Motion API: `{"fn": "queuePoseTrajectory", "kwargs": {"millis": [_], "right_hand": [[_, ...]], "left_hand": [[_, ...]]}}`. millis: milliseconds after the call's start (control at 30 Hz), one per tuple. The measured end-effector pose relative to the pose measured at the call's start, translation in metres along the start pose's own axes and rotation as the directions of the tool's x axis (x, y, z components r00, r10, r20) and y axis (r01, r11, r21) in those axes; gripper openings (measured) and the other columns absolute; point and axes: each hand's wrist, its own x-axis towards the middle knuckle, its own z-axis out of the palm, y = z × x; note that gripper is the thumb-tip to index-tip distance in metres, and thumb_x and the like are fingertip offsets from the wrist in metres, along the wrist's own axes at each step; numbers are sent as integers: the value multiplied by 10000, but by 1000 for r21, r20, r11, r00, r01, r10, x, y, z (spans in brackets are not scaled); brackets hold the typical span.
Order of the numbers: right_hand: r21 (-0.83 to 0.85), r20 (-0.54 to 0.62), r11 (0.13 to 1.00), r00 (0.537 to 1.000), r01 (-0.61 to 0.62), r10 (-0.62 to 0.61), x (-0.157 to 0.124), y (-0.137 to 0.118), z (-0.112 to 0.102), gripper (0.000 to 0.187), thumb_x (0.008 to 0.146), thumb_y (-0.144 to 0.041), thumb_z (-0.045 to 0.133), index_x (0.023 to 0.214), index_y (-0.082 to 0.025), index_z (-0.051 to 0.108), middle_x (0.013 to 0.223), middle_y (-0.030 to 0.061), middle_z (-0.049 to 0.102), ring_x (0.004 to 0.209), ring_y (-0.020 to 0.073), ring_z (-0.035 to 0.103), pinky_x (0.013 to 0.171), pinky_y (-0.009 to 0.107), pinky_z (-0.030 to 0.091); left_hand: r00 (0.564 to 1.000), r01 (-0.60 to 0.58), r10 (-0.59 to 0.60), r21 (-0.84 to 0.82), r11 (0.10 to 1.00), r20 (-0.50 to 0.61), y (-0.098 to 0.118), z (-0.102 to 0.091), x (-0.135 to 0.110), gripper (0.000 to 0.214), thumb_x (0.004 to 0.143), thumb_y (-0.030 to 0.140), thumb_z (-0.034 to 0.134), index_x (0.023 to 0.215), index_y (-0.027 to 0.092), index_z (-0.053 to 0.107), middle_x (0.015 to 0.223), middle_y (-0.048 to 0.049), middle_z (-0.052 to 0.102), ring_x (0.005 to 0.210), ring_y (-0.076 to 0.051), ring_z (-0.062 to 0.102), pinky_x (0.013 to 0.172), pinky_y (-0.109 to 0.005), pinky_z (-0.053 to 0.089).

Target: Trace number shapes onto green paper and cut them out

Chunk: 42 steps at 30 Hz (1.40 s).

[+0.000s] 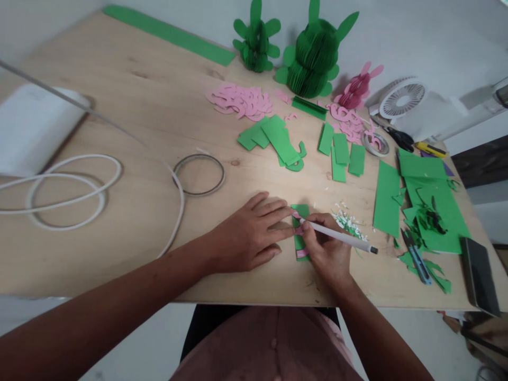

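A narrow green paper strip (300,244) lies near the table's front edge with a pink paper cutout (302,253) on it. My left hand (254,233) rests flat, fingers spread, its fingertips pressing on the strip and the pink paper. In my right hand (331,246) is a white pen (341,235), its tip down on the pink paper by my left fingertips. Part of the pink cutout is hidden under my fingers. Small white and green paper scraps (350,222) lie just beyond my right hand.
Green paper rectangles (273,138) and pink cutouts (242,100) lie farther back. Green honeycomb paper figures (315,58) stand by the wall, near a white fan (402,99). At right are a blue cutter (416,259) and a phone (481,275); a white cable (103,198) loops at left.
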Motion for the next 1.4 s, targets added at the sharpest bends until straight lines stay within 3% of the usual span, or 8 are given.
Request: {"fn": "queuePoseTrajectory", "kwargs": {"millis": [1400], "right_hand": [[1, -8, 999, 999, -33, 33, -3, 1, 0, 36, 842, -213, 570, 806, -214, 575, 662, -11, 616, 544, 129, 556, 483, 251, 447]], "left_hand": [[1000, 12, -12, -12, 1000, 21, 0, 0, 0, 408, 912, 311, 544, 1314, 249, 559, 1429, -109, 502, 1356, -306, 385, 1134, -555, 245]]}}
